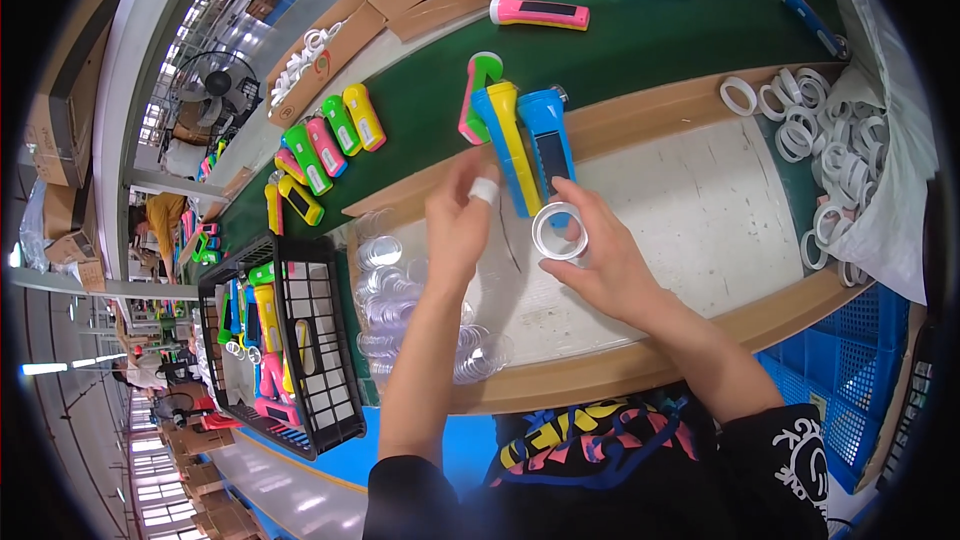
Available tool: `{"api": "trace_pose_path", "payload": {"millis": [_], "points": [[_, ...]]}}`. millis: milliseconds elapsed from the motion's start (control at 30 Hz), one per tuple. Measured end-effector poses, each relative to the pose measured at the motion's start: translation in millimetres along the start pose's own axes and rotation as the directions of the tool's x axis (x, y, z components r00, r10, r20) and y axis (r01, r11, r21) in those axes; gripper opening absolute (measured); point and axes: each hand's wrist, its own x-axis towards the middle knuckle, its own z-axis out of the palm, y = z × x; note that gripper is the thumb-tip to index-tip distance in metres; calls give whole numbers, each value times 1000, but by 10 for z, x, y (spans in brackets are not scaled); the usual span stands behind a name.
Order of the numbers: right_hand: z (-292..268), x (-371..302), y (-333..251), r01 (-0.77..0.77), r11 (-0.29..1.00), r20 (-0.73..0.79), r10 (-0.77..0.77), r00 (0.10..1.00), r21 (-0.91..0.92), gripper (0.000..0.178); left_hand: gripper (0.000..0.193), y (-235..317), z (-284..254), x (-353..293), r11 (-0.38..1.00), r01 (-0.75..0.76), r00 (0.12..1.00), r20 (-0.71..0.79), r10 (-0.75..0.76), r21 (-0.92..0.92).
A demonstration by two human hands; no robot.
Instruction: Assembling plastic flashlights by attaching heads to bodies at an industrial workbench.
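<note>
Centrally, the right hand (614,268) pinches a ring (540,237) by its rim, likely for steadiness; the left hand (457,227) curls, grip unclear.

"What's the person wearing?"
"A black short-sleeved fabric top (425,500), with a white printed design (806,465) on the right sleeve (750,445)."
"And in front?"
"A yellow, pink and blue pattern (585,437)."
</note>
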Motion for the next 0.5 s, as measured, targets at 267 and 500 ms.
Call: {"api": "trace_pose_path", "payload": {"millis": [267, 500], "points": [[-84, 26, 2, -45, 995, -15, 47, 999, 86, 72, 68, -276, 236, 129, 987, -64, 997, 29, 69, -147], [-99, 28, 18, -9, 998, -47, 13, 999, 65, 73, 62, 386, -740, -690, 998, 67, 950, 306, -60, -12]]}}
